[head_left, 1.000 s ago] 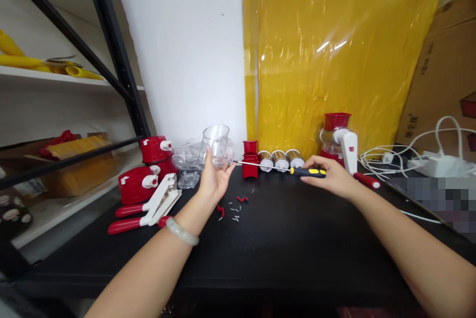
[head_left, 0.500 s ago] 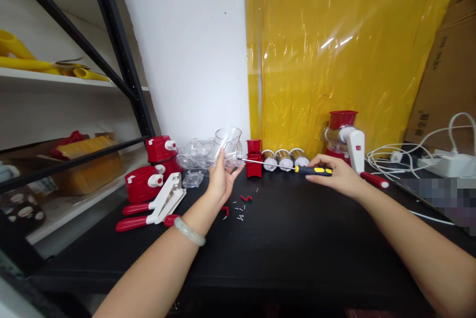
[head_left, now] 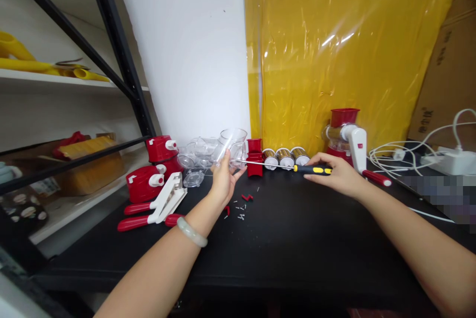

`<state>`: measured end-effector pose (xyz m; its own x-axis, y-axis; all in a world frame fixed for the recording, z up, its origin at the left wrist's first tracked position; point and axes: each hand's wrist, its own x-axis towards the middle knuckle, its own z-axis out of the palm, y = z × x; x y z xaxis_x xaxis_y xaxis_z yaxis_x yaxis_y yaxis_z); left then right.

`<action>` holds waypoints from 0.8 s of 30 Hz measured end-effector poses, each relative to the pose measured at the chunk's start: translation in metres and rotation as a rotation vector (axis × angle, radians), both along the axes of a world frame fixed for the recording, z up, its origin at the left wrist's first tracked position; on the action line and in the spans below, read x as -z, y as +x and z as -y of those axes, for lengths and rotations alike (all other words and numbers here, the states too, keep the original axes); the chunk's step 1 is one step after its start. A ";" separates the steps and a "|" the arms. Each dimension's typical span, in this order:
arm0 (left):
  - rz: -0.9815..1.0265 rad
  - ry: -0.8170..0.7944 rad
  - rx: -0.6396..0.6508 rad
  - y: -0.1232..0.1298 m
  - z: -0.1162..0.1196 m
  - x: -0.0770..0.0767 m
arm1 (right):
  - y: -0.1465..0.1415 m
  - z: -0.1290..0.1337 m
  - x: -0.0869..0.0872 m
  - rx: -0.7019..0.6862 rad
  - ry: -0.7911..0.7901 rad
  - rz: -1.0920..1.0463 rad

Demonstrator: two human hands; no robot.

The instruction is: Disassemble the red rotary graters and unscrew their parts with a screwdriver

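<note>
Bringing a clear plastic part (head_left: 233, 140) and a screwdriver (head_left: 314, 170) together above the black table (head_left: 297, 243)

Your left hand (head_left: 222, 181) is partly curled about the clear part, gripping it low down. The thumb stands up along its near side, and the other fingers reach out to the right beneath it. The part rises above your grip, its wide round mouth facing up, with the narrower portion down by your fingers.

Your right hand (head_left: 330, 171) is closed about the screwdriver's black and yellow handle, the thumb under it and the fingers over it. The handle lies within that grip, and the metal shaft runs out from it to your left, nearly level. Its far end reaches the right side of the clear part, just above your left fingertips; you cannot tell from this view whether the tip is seated in anything.

Below, between your hands and nearer the left, small screws (head_left: 241, 208) lie scattered on the table beside a red zigzag piece (head_left: 247, 198). Behind the shaft stand a red holder (head_left: 255, 157) and three metal drums (head_left: 284, 158) in a row. More clear parts (head_left: 193, 159) sit just left of the one you hold.
</note>
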<state>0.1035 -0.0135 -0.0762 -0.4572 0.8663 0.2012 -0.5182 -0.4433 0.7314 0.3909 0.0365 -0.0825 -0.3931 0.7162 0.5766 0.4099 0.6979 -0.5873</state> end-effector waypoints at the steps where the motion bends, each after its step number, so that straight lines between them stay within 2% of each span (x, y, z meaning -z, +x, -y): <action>1: -0.004 0.002 0.001 0.000 0.000 0.000 | 0.000 -0.001 0.001 0.009 0.010 -0.011; 10: -0.040 0.016 -0.003 0.001 -0.002 0.005 | 0.004 -0.014 0.006 0.011 0.208 -0.075; 12: -0.051 -0.004 -0.030 0.000 -0.004 0.008 | 0.003 -0.014 0.007 -0.001 0.201 -0.098; 14: -0.031 -0.026 -0.086 -0.001 -0.007 0.011 | 0.002 -0.012 0.007 -0.006 0.099 -0.139; 16: 0.000 -0.034 -0.132 -0.002 -0.010 0.014 | -0.002 -0.009 0.005 -0.049 -0.093 -0.247; 20: 0.008 -0.037 -0.124 -0.001 -0.011 0.015 | -0.010 -0.001 0.000 -0.263 -0.518 -0.691; 21: 0.002 -0.035 -0.117 0.000 -0.010 0.015 | -0.012 0.000 0.000 -0.281 -0.597 -0.761; 24: 0.002 -0.017 -0.131 0.001 -0.009 0.012 | -0.015 0.000 0.002 -0.154 -0.712 -0.697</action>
<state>0.1042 -0.0048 -0.0884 -0.5668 0.8026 0.1858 -0.4582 -0.4946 0.7385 0.3761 0.0369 -0.0850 -0.2492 0.9532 0.1712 -0.2489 0.1078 -0.9625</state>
